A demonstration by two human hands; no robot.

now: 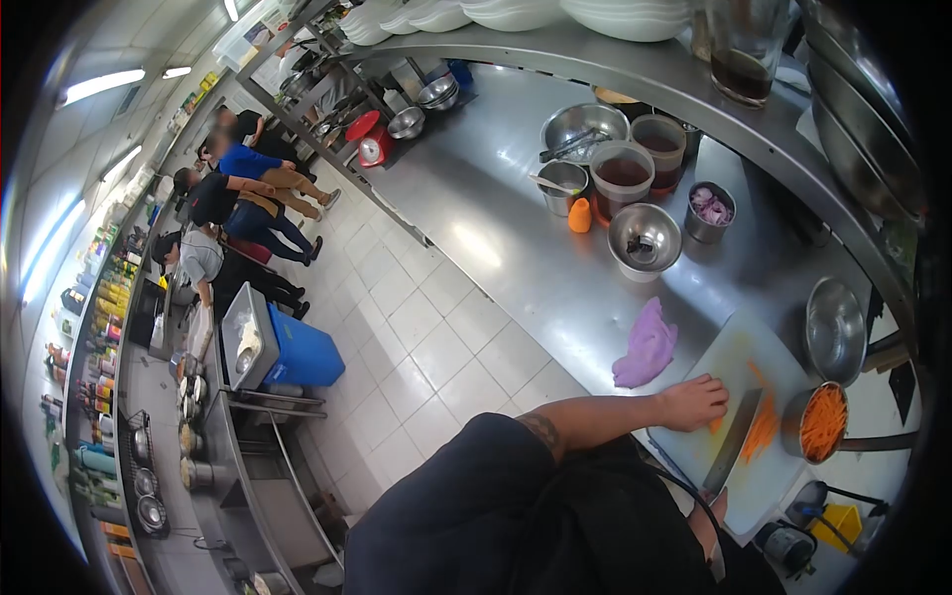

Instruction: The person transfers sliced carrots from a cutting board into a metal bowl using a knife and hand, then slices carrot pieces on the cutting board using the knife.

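Two bare hands share the cutting board (744, 342) at four o'clock in the head view. The fingers of our left hand (696, 403) bend down over a carrot piece (715, 424) on the board; those of our right hand (709, 521) are wrapped around the handle of the knife (732, 448). To slice well, we should tuck the left fingertips back and keep the cuts even. Carrot shreds (760, 433) lie past the blade. On the steel surface (516, 223), we see chopped onion (711, 205) at two o'clock; across the tiled floor (416, 327), co-workers (208, 198) stand at ten.
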